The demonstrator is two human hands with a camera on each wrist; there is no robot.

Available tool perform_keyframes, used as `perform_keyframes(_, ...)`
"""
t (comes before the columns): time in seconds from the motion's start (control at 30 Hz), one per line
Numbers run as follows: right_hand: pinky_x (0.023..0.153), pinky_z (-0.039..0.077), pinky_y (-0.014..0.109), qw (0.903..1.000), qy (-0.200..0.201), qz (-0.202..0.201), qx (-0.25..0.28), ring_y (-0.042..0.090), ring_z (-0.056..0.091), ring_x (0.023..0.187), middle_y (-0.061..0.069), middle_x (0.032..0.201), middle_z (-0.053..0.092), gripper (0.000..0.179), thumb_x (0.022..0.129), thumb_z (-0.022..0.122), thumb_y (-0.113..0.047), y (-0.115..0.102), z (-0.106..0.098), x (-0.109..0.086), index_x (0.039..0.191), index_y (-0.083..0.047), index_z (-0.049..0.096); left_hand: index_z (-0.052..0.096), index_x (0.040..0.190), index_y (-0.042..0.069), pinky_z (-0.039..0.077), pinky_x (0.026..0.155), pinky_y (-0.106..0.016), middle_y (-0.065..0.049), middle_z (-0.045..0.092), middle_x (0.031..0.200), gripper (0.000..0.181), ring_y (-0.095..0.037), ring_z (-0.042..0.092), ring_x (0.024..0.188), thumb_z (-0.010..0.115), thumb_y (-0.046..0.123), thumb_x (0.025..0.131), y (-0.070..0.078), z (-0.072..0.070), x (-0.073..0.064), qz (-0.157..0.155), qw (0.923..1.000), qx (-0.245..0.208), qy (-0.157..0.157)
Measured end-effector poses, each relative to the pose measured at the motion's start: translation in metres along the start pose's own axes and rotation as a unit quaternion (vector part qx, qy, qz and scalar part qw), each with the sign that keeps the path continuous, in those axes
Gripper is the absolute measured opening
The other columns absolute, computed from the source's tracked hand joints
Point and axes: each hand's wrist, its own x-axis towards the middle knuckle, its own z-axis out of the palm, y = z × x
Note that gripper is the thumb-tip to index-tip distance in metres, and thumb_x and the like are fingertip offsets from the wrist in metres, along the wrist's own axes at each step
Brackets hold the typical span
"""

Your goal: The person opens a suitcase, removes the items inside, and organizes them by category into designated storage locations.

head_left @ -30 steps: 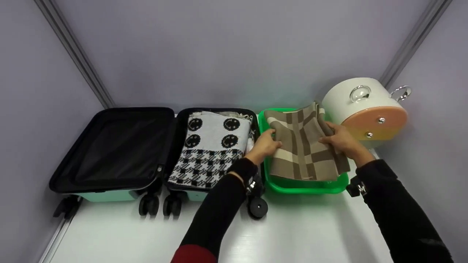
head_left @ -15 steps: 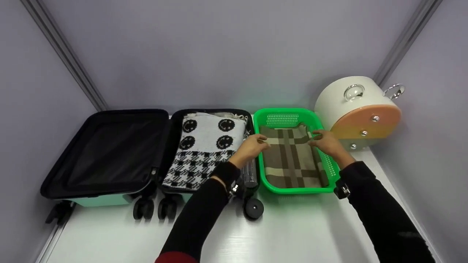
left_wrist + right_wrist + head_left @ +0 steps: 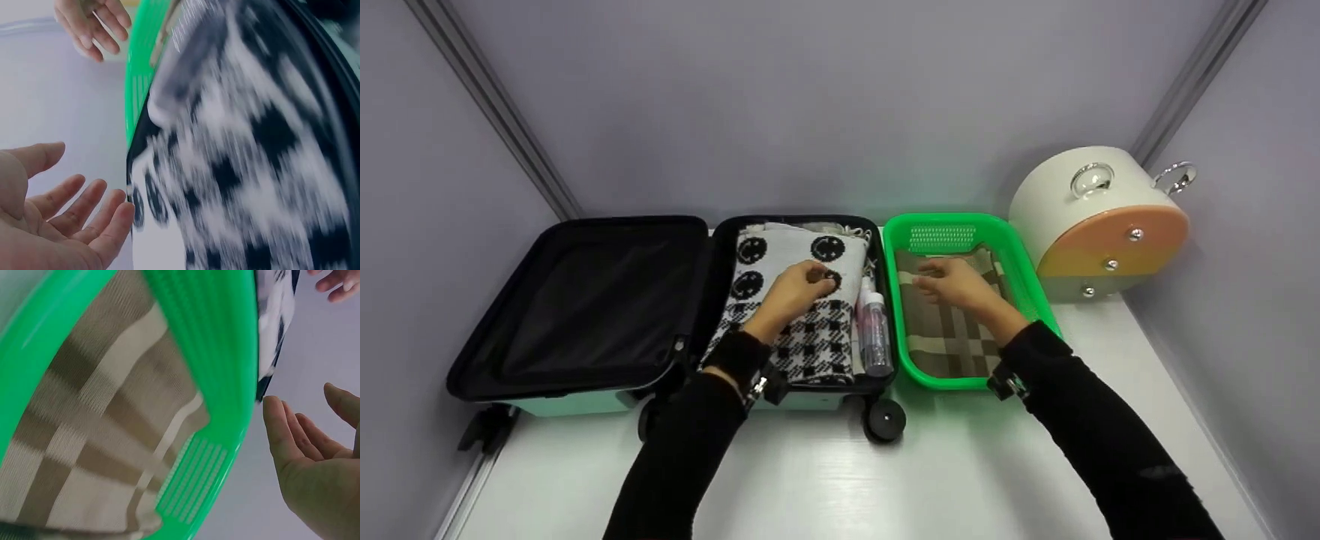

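Note:
My left hand (image 3: 793,295) hovers over a folded black-and-white knit cloth (image 3: 825,337) with smiley faces and a houndstooth pattern, which lies in the right half of an open suitcase (image 3: 720,225). In the left wrist view its fingers (image 3: 79,216) are relaxed and hold nothing. Above the green basket (image 3: 941,218) is my right hand (image 3: 956,285), its fingers loosely bent with nothing in them. A folded brown-and-beige plaid cloth (image 3: 952,337) lies flat inside the basket. Beside the knit cloth, a clear bottle with a white cap (image 3: 876,337) stands out along the suitcase's right edge.
The suitcase's other half (image 3: 585,307), lined in black, lies at the left. A white drum-shaped box (image 3: 1080,187) with coloured drawers and ring handles stands right of the basket, near the corner. Grey wall panels (image 3: 840,105) rise behind; the surface (image 3: 840,480) is white.
The plaid cloth has gone down into the green basket and both hands have let go of it. My left hand has moved left over the suitcase; my right has shifted left too.

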Motion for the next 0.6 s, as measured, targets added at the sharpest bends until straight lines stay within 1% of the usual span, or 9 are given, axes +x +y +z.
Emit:
perform_keyframes(0.1, 0.095, 0.050, 0.045, 0.9997, -0.017, 0.002, 0.020, 0.038, 0.058, 0.116, 0.026, 0.131, 0.055, 0.051, 0.100, 0.059, -0.019, -0.012, 0.021, 0.004, 0.142, 0.005, 0.044, 0.052, 0.137, 0.004, 0.047, 0.092, -0.043, -0.014, 0.059, 0.129, 0.045, -0.029, 0.058, 0.111, 0.058, 0.026, 0.099, -0.013, -0.019, -0.007, -0.013, 0.9996, 0.020, 0.014)
perform_keyframes(0.2, 0.098, 0.048, 0.045, 0.9982, -0.035, 0.013, 0.047, 0.039, 0.055, 0.120, 0.026, 0.134, 0.053, 0.053, 0.099, 0.060, -0.018, -0.021, 0.039, 0.007, 0.143, 0.005, 0.043, 0.054, 0.135, 0.001, 0.048, 0.090, -0.043, -0.017, 0.061, 0.126, 0.044, -0.031, 0.060, 0.108, 0.058, 0.025, 0.099, -0.026, -0.036, -0.013, -0.014, 0.9979, 0.053, 0.035)
perform_keyframes(0.33, 0.100, 0.046, 0.043, 0.9955, -0.060, 0.025, 0.069, 0.039, 0.051, 0.125, 0.025, 0.139, 0.049, 0.056, 0.099, 0.059, -0.016, -0.029, 0.060, 0.010, 0.146, 0.006, 0.038, 0.054, 0.134, 0.001, 0.046, 0.095, -0.045, -0.018, 0.059, 0.127, 0.044, -0.032, 0.057, 0.113, 0.057, 0.027, 0.100, -0.041, -0.057, -0.021, -0.028, 0.9958, 0.074, 0.046)
perform_keyframes(0.4, 0.102, 0.045, 0.042, 0.9928, -0.075, 0.033, 0.087, 0.040, 0.048, 0.128, 0.027, 0.142, 0.045, 0.060, 0.100, 0.059, -0.017, -0.032, 0.070, 0.011, 0.148, 0.007, 0.032, 0.053, 0.135, 0.001, 0.044, 0.096, -0.047, -0.019, 0.057, 0.131, 0.044, -0.033, 0.055, 0.116, 0.056, 0.027, 0.100, -0.049, -0.067, -0.025, -0.043, 0.9956, 0.067, 0.050)
perform_keyframes(0.47, 0.104, 0.043, 0.041, 0.9886, -0.086, 0.049, 0.113, 0.038, 0.044, 0.132, 0.025, 0.148, 0.039, 0.066, 0.099, 0.060, -0.019, -0.035, 0.079, 0.013, 0.150, 0.006, 0.027, 0.051, 0.137, 0.001, 0.043, 0.099, -0.048, -0.020, 0.053, 0.135, 0.045, -0.034, 0.052, 0.121, 0.055, 0.027, 0.101, -0.057, -0.074, -0.028, -0.055, 0.9951, 0.060, 0.055)
perform_keyframes(0.6, 0.111, 0.034, 0.044, 0.9795, -0.100, 0.076, 0.157, 0.036, 0.031, 0.141, 0.021, 0.158, 0.021, 0.076, 0.099, 0.062, -0.021, -0.041, 0.092, 0.014, 0.154, 0.002, 0.016, 0.046, 0.142, 0.000, 0.041, 0.103, -0.048, -0.020, 0.048, 0.141, 0.047, -0.035, 0.047, 0.127, 0.053, 0.026, 0.102, -0.072, -0.083, -0.032, -0.078, 0.9948, 0.031, 0.057)
